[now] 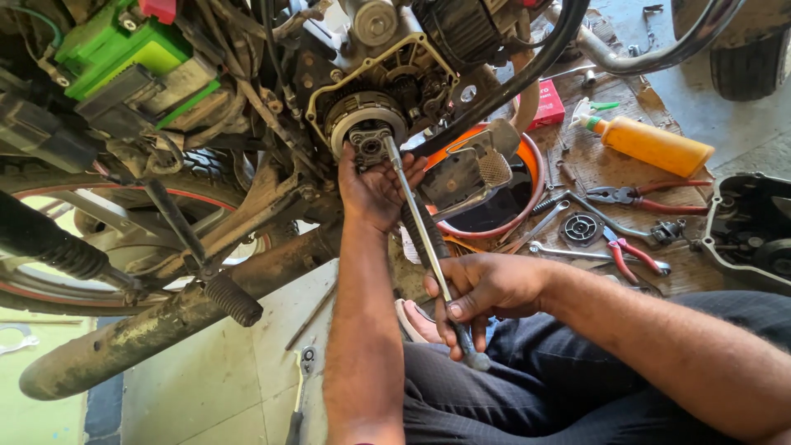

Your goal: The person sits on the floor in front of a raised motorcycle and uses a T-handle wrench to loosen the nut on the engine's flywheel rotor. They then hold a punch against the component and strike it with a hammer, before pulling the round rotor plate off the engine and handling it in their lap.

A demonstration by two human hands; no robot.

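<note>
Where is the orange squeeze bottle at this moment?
In the head view the orange squeeze bottle lies on its side at the upper right, on the wooden board, just above the red-handled pliers and right of the orange basin.

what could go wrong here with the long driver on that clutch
1. The long T-handle driver is held far back by the right hand; if its tip slips off the clutch plate, it may jab the left hand pressed right beside it.
2. The oil drain pan sits just under the work, so a loosened fastener might drop into the oil.
</note>
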